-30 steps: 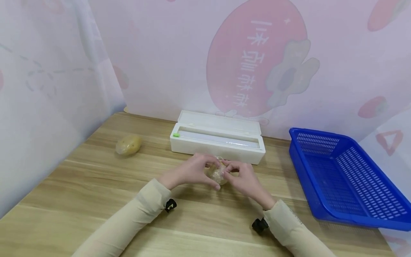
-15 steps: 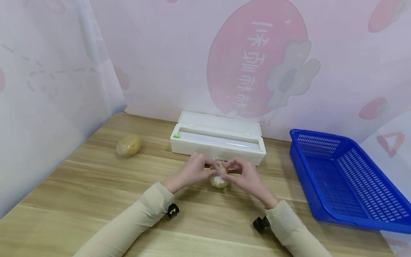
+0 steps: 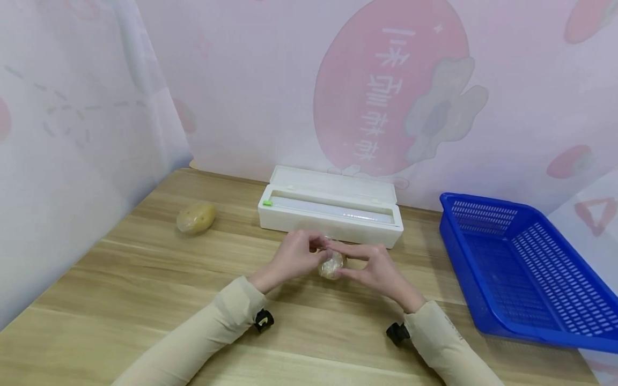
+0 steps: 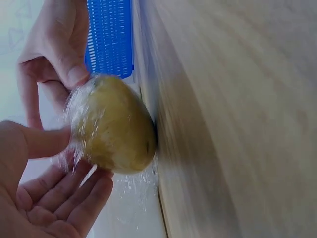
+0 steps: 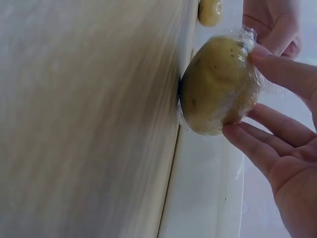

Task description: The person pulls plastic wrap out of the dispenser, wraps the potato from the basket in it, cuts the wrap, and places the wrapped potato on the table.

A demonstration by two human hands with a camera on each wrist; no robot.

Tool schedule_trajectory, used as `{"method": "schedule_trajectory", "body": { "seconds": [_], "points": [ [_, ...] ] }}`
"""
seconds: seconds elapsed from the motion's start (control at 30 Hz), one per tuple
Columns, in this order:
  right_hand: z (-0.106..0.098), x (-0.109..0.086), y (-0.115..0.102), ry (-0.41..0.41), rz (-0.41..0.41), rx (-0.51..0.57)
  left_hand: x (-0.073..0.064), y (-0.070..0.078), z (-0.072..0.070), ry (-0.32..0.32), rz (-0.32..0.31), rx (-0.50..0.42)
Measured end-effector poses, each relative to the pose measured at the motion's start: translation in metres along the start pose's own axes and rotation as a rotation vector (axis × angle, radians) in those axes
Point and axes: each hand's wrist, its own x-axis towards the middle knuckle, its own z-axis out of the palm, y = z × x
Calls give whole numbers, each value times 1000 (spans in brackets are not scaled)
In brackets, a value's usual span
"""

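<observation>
A potato (image 4: pixel 121 126) loosely wrapped in cling film (image 4: pixel 81 111) rests on the wooden table, just in front of a white box. My left hand (image 3: pixel 296 254) pinches the gathered film at the top of the potato between thumb and fingers. From the other side, my right hand (image 3: pixel 379 271) holds the wrapped potato, its thumb (image 5: pixel 265 54) on one side and its fingertips (image 5: pixel 235 131) on the other. In the head view the hands cover part of the potato (image 3: pixel 332 266).
Behind the hands stands the white cling film box (image 3: pixel 328 228), lid raised, with a green slider (image 3: pixel 267 202) at its left end. A second wrapped potato (image 3: pixel 196 218) lies at the left. At the right is a blue plastic basket (image 3: pixel 465 279). Printed curtains hang behind the table.
My left thumb and fingers, spread around the potato earlier, have drawn together on the film. My right hand has gone from pinching at the film to spanning the potato with a straighter index finger.
</observation>
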Motion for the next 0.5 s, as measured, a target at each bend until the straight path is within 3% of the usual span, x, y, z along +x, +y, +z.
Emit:
{"method": "schedule_trajectory", "body": {
  "seconds": [0.1, 0.27, 0.4, 0.5],
  "points": [
    [0, 1, 2, 8, -76, -39, 0, 1, 1, 22, -9, 1],
    [-2, 2, 2, -4, -123, -77, -1, 2, 2, 48, -23, -4],
    [-4, 2, 1, -26, -130, -90, -1, 2, 3, 57, -31, -17],
    [-6, 2, 1, -38, -82, -114, -1, 2, 3, 53, -45, -24]
  ]
}}
